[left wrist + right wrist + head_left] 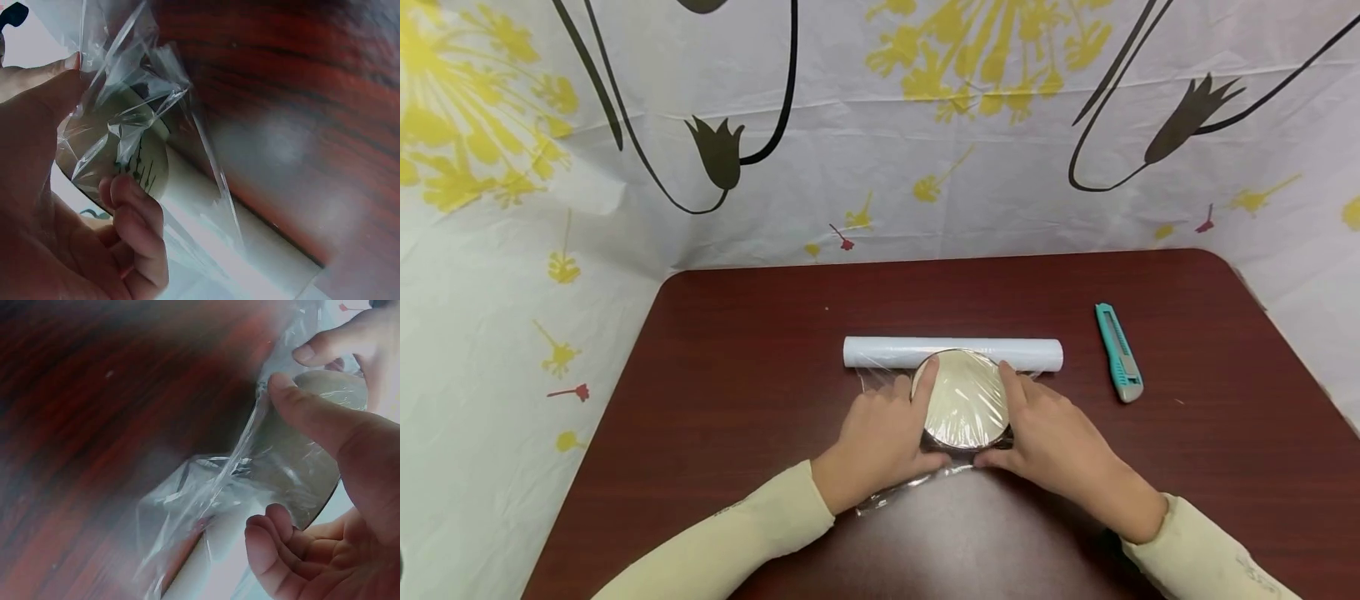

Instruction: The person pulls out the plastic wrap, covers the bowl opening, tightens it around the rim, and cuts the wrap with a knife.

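A round cream bowl (964, 400) with a dark rim stands near the middle of the table. Clear cling film (206, 156) is stretched over its top, with wrinkles catching the light. My left hand (883, 437) holds the bowl's left side, index finger along the rim and thumb at the near edge. On the opposite side my right hand (1060, 433) grips it likewise, the two thumbs close together. Loose film hangs past the bowl's sides in both wrist views. Just behind the bowl lies the white cling film roll (880, 352), its sheet running to the bowl.
A teal utility knife (1118, 354) lies to the right of the roll on the dark red-brown table (752, 333). Behind the table hangs a white sheet (850, 158) with yellow and dark flower prints.
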Action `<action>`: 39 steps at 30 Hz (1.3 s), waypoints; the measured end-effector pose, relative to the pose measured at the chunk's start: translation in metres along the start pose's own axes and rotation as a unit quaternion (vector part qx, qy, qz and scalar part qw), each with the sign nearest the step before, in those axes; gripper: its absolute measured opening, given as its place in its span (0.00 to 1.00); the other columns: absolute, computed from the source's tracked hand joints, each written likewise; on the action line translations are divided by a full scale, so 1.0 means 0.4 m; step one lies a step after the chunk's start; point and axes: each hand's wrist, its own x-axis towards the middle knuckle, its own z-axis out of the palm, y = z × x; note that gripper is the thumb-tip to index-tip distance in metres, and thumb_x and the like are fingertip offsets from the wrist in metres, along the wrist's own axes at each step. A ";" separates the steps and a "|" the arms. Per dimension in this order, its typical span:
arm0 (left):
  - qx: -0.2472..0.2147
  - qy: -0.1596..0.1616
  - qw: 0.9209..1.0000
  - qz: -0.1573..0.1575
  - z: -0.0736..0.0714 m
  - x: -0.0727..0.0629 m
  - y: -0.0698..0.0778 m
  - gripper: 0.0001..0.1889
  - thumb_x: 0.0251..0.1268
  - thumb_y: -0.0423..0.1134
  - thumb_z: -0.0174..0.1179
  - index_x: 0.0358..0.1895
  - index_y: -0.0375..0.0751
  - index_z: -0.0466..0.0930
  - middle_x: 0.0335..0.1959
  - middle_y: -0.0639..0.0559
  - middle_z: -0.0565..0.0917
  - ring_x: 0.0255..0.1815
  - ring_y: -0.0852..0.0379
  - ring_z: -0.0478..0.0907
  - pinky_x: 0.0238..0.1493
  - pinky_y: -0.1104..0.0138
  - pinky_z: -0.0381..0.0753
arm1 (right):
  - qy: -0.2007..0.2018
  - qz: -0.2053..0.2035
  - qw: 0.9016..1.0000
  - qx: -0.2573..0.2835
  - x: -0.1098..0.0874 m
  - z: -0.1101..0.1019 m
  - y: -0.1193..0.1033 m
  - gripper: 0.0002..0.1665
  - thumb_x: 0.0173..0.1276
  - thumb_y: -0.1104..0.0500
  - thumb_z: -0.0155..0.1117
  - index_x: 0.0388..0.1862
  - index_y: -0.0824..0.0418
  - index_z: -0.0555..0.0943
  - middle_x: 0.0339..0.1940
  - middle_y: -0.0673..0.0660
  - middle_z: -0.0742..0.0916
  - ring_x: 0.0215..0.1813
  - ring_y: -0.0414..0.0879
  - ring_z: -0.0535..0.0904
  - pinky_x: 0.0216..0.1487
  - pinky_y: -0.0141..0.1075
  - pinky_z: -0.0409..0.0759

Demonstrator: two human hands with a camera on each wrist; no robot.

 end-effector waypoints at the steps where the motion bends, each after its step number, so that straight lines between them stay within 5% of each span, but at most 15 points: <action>1: 0.009 0.003 1.000 -0.002 -0.002 0.000 0.001 0.69 0.51 0.81 0.72 0.85 0.34 0.61 0.39 0.47 0.84 0.29 0.55 0.83 0.22 0.63 0.79 | 0.010 -0.005 1.000 -0.007 0.000 0.003 0.000 0.74 0.45 0.41 0.97 0.75 0.81 0.64 0.55 0.75 0.86 0.52 0.68 0.88 0.48 0.59 0.89; 7: 0.007 0.029 0.999 0.030 0.002 0.002 -0.024 0.61 0.52 0.70 0.79 0.83 0.35 0.66 0.35 0.48 0.84 0.24 0.55 0.81 0.19 0.63 0.80 | 0.046 -0.022 0.998 -0.022 0.003 0.006 0.007 0.65 0.44 0.49 0.98 0.69 0.79 0.69 0.50 0.74 0.87 0.46 0.67 0.89 0.45 0.58 0.89; 15: -0.062 0.100 0.984 0.134 0.038 0.005 -0.088 0.60 0.54 0.78 0.73 0.77 0.33 0.70 0.34 0.49 0.85 0.24 0.54 0.83 0.23 0.61 0.84 | 0.045 -0.021 0.999 0.001 0.009 0.005 0.015 0.59 0.43 0.49 0.99 0.64 0.72 0.73 0.46 0.66 0.87 0.42 0.63 0.89 0.41 0.57 0.89; 21: -0.092 0.088 0.976 0.176 0.035 0.006 -0.117 0.55 0.59 0.71 0.77 0.78 0.34 0.69 0.40 0.50 0.87 0.32 0.53 0.87 0.32 0.60 0.88 | 0.041 -0.014 0.999 0.003 0.008 0.003 0.017 0.56 0.43 0.50 0.99 0.62 0.72 0.74 0.46 0.66 0.88 0.42 0.63 0.89 0.42 0.57 0.89; 28: -0.101 0.089 0.979 0.154 0.037 0.008 -0.111 0.47 0.59 0.51 0.81 0.77 0.35 0.68 0.36 0.50 0.87 0.30 0.51 0.86 0.30 0.58 0.87 | 0.043 -0.017 0.999 0.020 0.010 0.004 0.023 0.53 0.43 0.51 0.99 0.59 0.71 0.75 0.46 0.65 0.88 0.42 0.62 0.89 0.41 0.57 0.89; 35: -0.089 0.134 0.982 0.097 0.037 0.009 -0.099 0.38 0.59 0.49 0.82 0.68 0.39 0.74 0.22 0.55 0.80 0.23 0.54 0.83 0.19 0.59 0.81 | 0.039 -0.022 0.999 0.027 0.015 0.001 0.037 0.50 0.43 0.52 0.99 0.56 0.67 0.75 0.44 0.63 0.89 0.42 0.61 0.89 0.40 0.57 0.88; 39: -0.113 0.120 0.984 0.068 0.038 0.003 -0.093 0.37 0.53 0.46 0.84 0.62 0.40 0.73 0.15 0.57 0.72 0.16 0.56 0.78 0.15 0.60 0.77 | 0.039 -0.026 0.999 0.016 0.017 -0.001 0.045 0.49 0.43 0.53 0.98 0.57 0.66 0.76 0.42 0.63 0.89 0.40 0.61 0.89 0.37 0.57 0.87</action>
